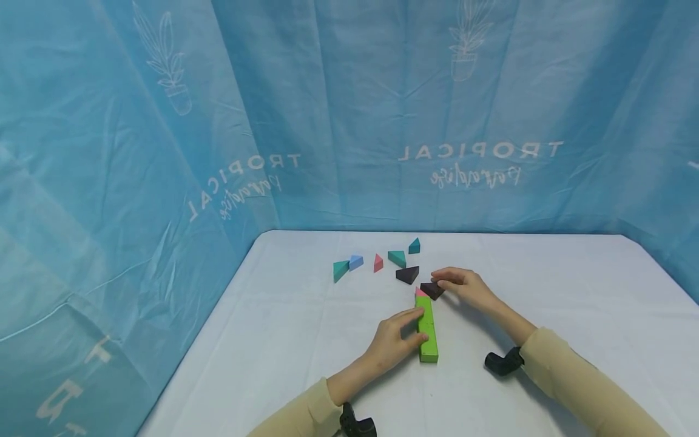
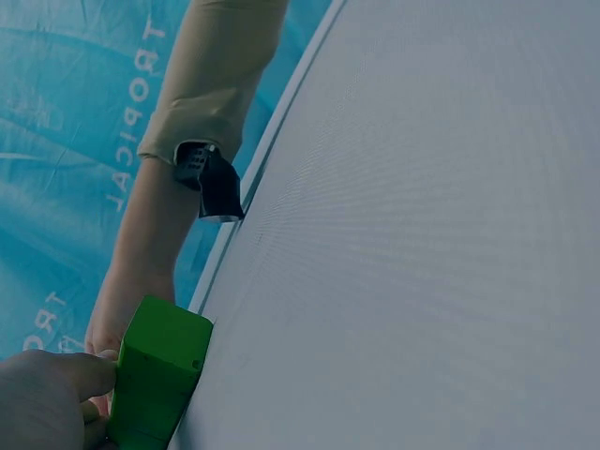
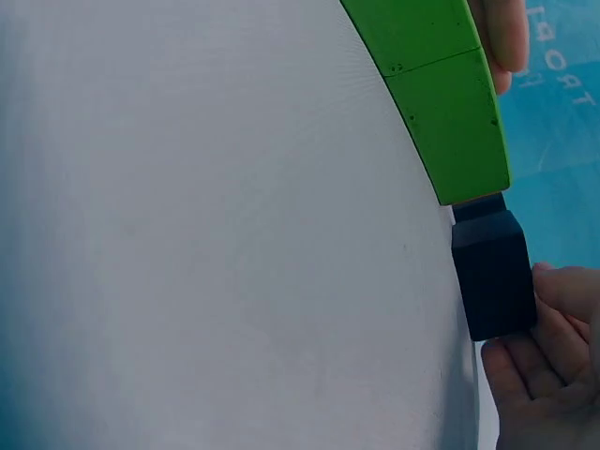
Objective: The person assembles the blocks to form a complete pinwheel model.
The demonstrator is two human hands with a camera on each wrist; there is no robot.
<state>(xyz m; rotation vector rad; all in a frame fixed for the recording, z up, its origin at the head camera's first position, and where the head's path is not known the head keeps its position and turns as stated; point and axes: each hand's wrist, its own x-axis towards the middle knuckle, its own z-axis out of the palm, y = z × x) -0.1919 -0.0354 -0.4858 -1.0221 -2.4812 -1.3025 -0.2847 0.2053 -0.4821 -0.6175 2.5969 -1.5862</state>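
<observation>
Two bright green rectangular blocks (image 1: 428, 340) lie end to end in a row on the table. My left hand (image 1: 390, 343) is at the row's left side, its thumb and fingertips touching the green. A pink triangular block (image 1: 420, 292) sits at the far end of the row. Beside it, a dark triangular block (image 1: 431, 291) is pinched between the thumb and fingers of my right hand (image 1: 466, 288). In the right wrist view that dark block (image 3: 494, 277) stands close to the green end, with another dark surface partly showing between them.
Farther back lie a second dark block (image 1: 407, 275), a teal triangle (image 1: 397, 258), a smaller teal one (image 1: 414, 246), a red triangle (image 1: 378, 263), a blue piece (image 1: 356, 262) and a green-teal triangle (image 1: 340, 270). Blue curtains (image 1: 355, 121) surround the white table (image 1: 306, 303).
</observation>
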